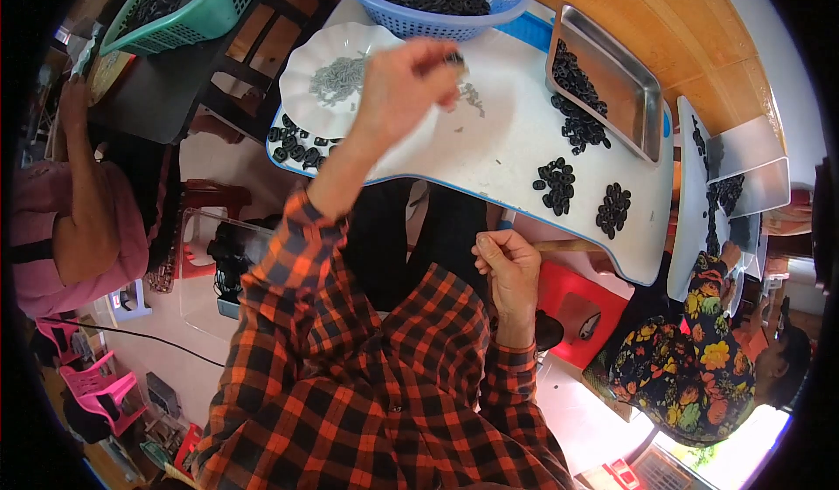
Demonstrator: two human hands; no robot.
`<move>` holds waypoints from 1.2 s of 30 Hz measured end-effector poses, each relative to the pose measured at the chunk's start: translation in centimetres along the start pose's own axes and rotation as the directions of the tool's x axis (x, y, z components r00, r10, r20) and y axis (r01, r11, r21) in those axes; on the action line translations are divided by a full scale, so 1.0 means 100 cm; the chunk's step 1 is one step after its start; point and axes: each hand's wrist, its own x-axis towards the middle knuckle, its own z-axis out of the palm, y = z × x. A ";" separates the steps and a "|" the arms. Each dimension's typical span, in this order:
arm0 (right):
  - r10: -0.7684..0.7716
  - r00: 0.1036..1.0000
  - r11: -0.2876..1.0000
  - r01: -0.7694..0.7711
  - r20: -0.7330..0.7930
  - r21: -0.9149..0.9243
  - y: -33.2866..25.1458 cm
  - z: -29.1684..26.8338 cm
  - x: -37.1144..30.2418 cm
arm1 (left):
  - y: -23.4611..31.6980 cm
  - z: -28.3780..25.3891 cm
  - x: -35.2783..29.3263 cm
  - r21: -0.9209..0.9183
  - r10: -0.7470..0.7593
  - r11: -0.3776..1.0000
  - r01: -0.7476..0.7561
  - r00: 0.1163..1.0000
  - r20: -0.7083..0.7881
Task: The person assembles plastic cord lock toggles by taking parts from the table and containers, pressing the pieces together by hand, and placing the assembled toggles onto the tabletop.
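My left hand (404,88) is raised over the white table (489,154), its fingers bent around a small dark piece (454,58), slightly blurred. Behind it stands a white scalloped plate (301,84) with a pile of small grey pieces (339,79). A few more grey bits (472,97) lie on the tabletop beside the hand. Below the table's front edge, my right hand (509,265) is closed, thumb against the fingers. What it holds, if anything, is hidden. A wooden bar (570,246) appears just beyond it; I cannot tell whether the hand touches it.
Black oval pieces lie in clusters (556,184) on the table and near the plate (293,145). A blue basket (502,20) of black pieces stands behind, a tilted metal tray (642,79) at right. Co-workers sit left (83,245) and right (690,359); a red stool (577,311) is below.
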 end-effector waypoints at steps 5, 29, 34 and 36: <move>-0.031 0.999 0.997 0.030 -0.017 -0.075 0.002 0.006 -0.004 | 0.005 -0.016 0.070 0.090 0.139 0.988 -0.125 0.975 -0.176; -0.101 0.995 0.978 0.097 -0.014 -0.185 0.015 0.006 0.000 | -0.061 0.031 -0.021 0.865 0.285 0.317 -0.389 0.909 0.305; -0.128 0.991 0.972 0.117 -0.044 -0.203 0.002 0.009 -0.001 | -0.070 0.027 -0.032 0.543 0.455 0.686 -0.485 0.868 0.201; -0.165 0.983 0.977 0.151 -0.084 -0.153 -0.005 0.012 -0.001 | -0.048 0.026 -0.047 0.269 0.119 0.946 -0.179 0.967 0.223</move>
